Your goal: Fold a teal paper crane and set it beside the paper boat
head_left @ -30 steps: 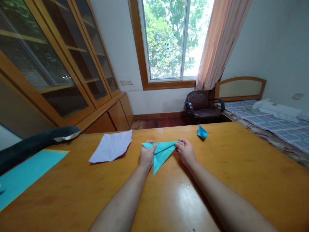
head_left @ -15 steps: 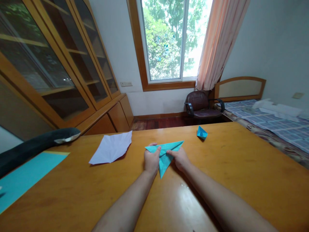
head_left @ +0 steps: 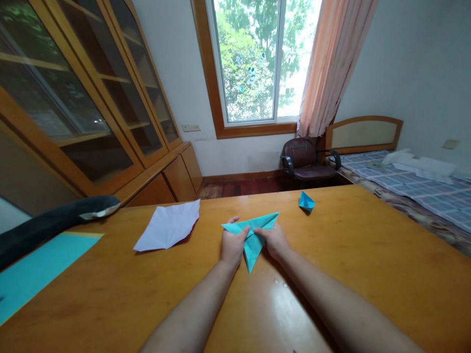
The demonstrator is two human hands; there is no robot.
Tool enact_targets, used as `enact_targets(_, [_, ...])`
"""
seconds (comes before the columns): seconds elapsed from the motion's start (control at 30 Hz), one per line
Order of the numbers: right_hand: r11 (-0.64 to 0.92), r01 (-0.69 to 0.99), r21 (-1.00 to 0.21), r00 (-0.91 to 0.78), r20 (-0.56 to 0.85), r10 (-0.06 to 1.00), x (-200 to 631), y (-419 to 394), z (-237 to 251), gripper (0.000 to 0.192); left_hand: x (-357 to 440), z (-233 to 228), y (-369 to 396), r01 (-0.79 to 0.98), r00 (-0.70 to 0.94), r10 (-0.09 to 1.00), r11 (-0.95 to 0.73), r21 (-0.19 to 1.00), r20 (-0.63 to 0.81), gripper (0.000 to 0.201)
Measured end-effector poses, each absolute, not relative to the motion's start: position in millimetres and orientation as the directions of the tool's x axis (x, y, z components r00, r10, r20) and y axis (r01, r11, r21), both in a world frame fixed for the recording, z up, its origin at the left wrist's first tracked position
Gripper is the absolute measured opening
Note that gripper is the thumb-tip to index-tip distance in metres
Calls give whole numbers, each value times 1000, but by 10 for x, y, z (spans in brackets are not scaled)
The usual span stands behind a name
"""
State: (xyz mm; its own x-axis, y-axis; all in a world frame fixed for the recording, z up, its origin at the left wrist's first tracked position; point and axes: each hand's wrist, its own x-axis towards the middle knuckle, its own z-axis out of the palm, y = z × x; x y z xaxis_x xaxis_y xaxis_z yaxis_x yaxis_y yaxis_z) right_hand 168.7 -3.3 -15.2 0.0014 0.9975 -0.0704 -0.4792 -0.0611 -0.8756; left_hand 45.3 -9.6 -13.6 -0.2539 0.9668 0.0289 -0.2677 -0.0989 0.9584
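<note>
A folded sheet of turquoise paper [head_left: 253, 247], roughly triangular with one point toward me, is held between my hands over the table. My left hand [head_left: 233, 243] grips its left side, thumb on top near the centre and the other fingers mostly hidden behind. On the right side, my right hand [head_left: 274, 239] is closed on the paper, its thumb also near the middle crease. Both thumb tips lie close together. A small blue folded paper piece [head_left: 306, 202] sits farther back to the right.
A creased white sheet [head_left: 168, 226] lies on the wooden table [head_left: 110, 299] to the left. Beyond it are a flat turquoise sheet [head_left: 40, 274] and a dark, long cushion-like object [head_left: 55, 218]. An armchair [head_left: 309, 159] and a bed [head_left: 408, 169] stand past the table.
My left thumb has slid right along the paper, closer to my right thumb. The paper's near point has shifted slightly right. Both hands still hold it.
</note>
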Motion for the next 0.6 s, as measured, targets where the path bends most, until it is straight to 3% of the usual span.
enact_targets(0.3, [-1,-531,-847,84,-54,995,1784,15,-64,30,410,-124,-65,-248,-235,972,-58,967,-2,68])
enact_targets(0.6, [71,-523,-849,311,-112,944,1987,145,-54,42,360,-137,-42,-255,-208,978,-21,967,-33,67])
